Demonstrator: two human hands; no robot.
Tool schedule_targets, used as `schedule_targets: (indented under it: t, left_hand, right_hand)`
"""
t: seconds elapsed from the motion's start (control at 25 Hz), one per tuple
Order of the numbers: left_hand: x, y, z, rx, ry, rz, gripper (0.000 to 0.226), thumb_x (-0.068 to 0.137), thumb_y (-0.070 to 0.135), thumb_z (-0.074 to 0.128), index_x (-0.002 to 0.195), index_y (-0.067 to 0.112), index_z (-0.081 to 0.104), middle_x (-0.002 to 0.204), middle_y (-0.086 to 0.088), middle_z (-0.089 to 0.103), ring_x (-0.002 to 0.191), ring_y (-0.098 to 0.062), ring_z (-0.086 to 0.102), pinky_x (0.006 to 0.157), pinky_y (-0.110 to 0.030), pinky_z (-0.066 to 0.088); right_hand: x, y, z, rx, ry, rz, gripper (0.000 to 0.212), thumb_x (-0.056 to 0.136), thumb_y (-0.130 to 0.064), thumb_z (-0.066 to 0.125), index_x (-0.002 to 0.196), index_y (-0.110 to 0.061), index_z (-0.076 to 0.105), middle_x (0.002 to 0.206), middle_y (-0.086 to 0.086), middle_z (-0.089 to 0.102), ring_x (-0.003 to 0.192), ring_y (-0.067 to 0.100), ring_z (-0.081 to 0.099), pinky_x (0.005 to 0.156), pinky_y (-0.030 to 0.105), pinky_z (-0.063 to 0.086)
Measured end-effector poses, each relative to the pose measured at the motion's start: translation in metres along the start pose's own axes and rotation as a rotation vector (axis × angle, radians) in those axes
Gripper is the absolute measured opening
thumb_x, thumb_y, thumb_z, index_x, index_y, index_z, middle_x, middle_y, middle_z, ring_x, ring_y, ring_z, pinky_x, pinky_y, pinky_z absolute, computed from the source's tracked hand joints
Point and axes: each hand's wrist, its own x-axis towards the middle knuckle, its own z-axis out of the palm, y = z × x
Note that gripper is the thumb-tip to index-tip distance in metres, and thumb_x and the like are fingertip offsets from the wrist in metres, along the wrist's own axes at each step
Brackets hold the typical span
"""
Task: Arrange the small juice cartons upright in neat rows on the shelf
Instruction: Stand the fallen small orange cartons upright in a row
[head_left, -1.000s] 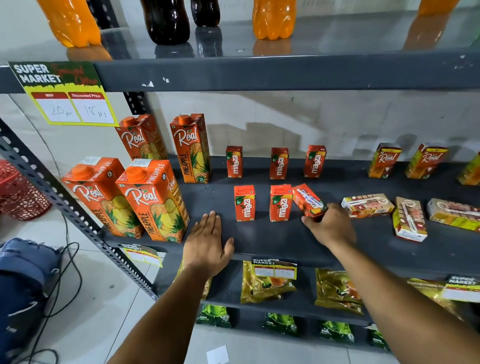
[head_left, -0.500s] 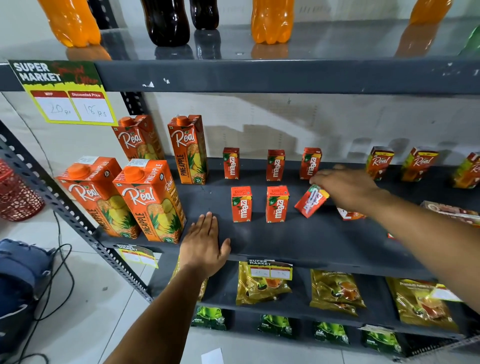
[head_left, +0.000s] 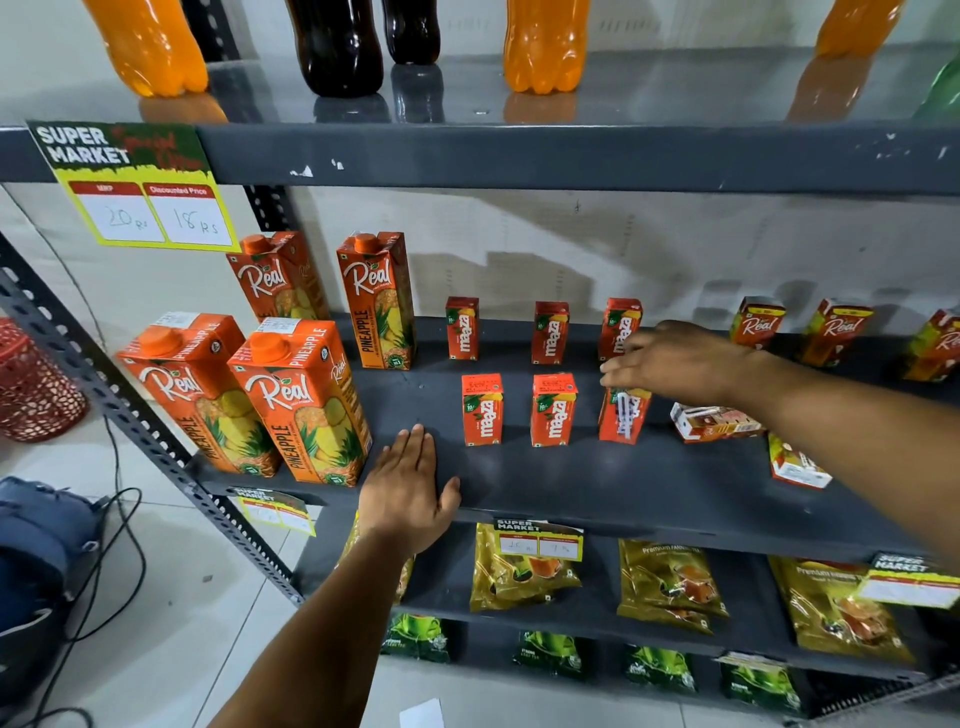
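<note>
resting flat, fingers together, the left hand (head_left: 410, 486) presses palm-down on the shelf (head_left: 597, 483) front edge. the right hand (head_left: 675, 366) reaches in from the right, fingertips (head_left: 615, 382) touching the top of a small carton (head_left: 621, 418) standing upright, third in the front row; grip closure cannot be told.

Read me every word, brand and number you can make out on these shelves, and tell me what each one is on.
"SUPER MARKET", "Discounted Price", "20 Rs", "18 Rs": yellow price sign.
"Real", "PINEAPPLE": tall cartons.
"maaza": small cartons, both rows.
"Real": small cartons at the back right.
"SUPER MARKET": lower price tag; its numbers are too blurred.
"Premium": gold pouches; the rest is unreadable.
Green packets, lying cartons: too small.
</note>
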Motion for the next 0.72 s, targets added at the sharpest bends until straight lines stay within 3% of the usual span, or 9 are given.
schedule_targets:
  t: [0.08, 0.16, 0.32, 0.52, 0.72]
  left_hand:
    - [0.0, 0.0, 0.0, -0.003, 0.0, -0.001, 0.081, 0.086, 0.058, 0.021, 0.146, 0.004, 0.028, 0.154, -0.014, 0.029, 0.143, -0.026, 0.023, 0.115, -0.038, 0.017]
    - [0.001, -0.001, 0.001, 0.003, -0.004, -0.001, 0.08, 0.086, 0.058, 0.021, 0.146, 0.005, 0.027, 0.155, -0.013, 0.028, 0.143, -0.026, 0.022, 0.115, -0.037, 0.016]
    - [0.001, -0.001, 0.002, 0.019, -0.013, 0.003, 0.08, 0.086, 0.058, 0.02, 0.146, 0.004, 0.027, 0.155, -0.013, 0.028, 0.143, -0.026, 0.022, 0.115, -0.037, 0.017]
    - [0.002, -0.002, 0.003, 0.022, -0.01, 0.016, 0.08, 0.087, 0.058, 0.019, 0.147, 0.005, 0.026, 0.155, -0.014, 0.027, 0.143, -0.026, 0.022, 0.115, -0.038, 0.018]
    - [0.003, -0.004, 0.003, 0.038, -0.025, 0.022, 0.08, 0.088, 0.058, 0.017, 0.147, 0.005, 0.022, 0.156, -0.013, 0.023, 0.144, -0.026, 0.019, 0.115, -0.037, 0.016]
  right_hand:
    - [0.003, 0.001, -0.002, 0.02, -0.031, 0.037, 0.052, 0.087, -0.028, 0.058, 0.138, -0.028, 0.045, 0.141, -0.003, 0.051, 0.126, 0.023, 0.046, 0.094, 0.037, 0.043]
    - [0.005, 0.0, -0.003, 0.069, -0.105, 0.124, 0.061, 0.084, -0.039, 0.063, 0.139, -0.025, 0.043, 0.139, 0.001, 0.053, 0.123, 0.024, 0.049, 0.093, 0.041, 0.046]
    - [0.012, -0.01, 0.0, 0.178, -0.165, 0.336, 0.064, 0.082, -0.065, 0.048, 0.125, -0.018, 0.05, 0.117, 0.008, 0.063, 0.1, 0.027, 0.059, 0.081, 0.043, 0.05]
    - [0.013, -0.031, 0.0, 0.18, -0.036, 0.484, 0.075, 0.079, -0.077, 0.034, 0.119, -0.015, 0.048, 0.105, 0.009, 0.066, 0.091, 0.03, 0.062, 0.066, 0.038, 0.047]
    - [-0.022, -0.018, -0.008, 0.484, 0.093, 0.729, 0.074, 0.085, -0.069, 0.035, 0.131, -0.01, 0.038, 0.121, 0.018, 0.061, 0.108, 0.038, 0.058, 0.074, 0.04, 0.047]
